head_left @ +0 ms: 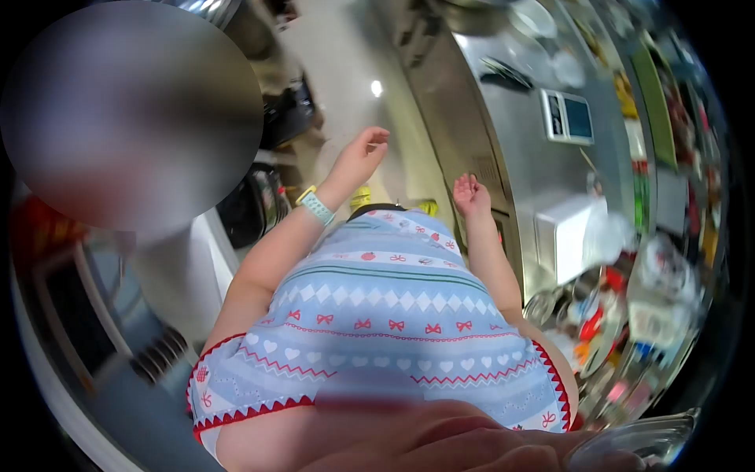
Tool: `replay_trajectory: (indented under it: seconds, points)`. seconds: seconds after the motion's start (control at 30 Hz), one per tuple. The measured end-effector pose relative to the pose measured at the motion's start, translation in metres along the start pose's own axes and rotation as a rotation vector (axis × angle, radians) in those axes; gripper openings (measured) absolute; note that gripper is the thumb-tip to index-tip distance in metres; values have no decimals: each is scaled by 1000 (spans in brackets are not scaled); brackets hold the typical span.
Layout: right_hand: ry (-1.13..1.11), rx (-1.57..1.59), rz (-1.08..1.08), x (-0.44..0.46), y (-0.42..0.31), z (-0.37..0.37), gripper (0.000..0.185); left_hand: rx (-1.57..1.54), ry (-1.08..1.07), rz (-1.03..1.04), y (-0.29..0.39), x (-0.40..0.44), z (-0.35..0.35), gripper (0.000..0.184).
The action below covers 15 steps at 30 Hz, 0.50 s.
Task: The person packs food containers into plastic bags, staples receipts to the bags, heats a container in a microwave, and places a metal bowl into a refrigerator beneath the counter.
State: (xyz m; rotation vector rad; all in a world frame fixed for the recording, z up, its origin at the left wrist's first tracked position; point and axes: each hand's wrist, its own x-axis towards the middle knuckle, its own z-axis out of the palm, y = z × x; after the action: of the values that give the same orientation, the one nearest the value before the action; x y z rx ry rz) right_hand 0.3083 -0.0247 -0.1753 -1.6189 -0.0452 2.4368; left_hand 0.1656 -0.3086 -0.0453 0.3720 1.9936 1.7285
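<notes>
Beside the silver metal tabletop (541, 175), the right hand (470, 194) is held half-open, palm upturned; the left hand (368, 151), loosely curled, is held farther away. Nothing seems gripped; no handling appears under way. A white, box-shaped object (568, 242) is set on the tabletop.

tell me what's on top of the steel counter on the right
On the steel counter are a white-framed, tablet-like device, a dark object and a white box, among blurred clutter. Whatever lies under the box is covered.
</notes>
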Motion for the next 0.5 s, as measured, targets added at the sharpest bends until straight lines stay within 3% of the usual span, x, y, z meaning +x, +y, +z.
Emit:
replay_trajectory:
  seconds: [0.07,0.13,0.2,0.33,0.37,0.43,0.5]
  points:
    - [43,73,-87,-18,-11,-40,22,352,-24,31,-28,35,30,32]
    - [89,135,-145,-32,-28,-88,29,396,-96,5,-53,78,56,40]
    - [135,225,-172,-47,-40,-138,31,677,-52,109,-78,116,82,46]
    - [350,407,-206,-79,-56,-203,34,673,-151,22,-103,173,130,51]
    - [352,418,-215,-79,-58,-222,34,593,-134,-129,-107,181,138,53]
    - [222,582,-133,-48,-61,-275,33,518,-128,-351,-97,193,147,62]
    - [148,524,-153,-73,-58,-259,37,659,-95,-288,-122,207,146,65]
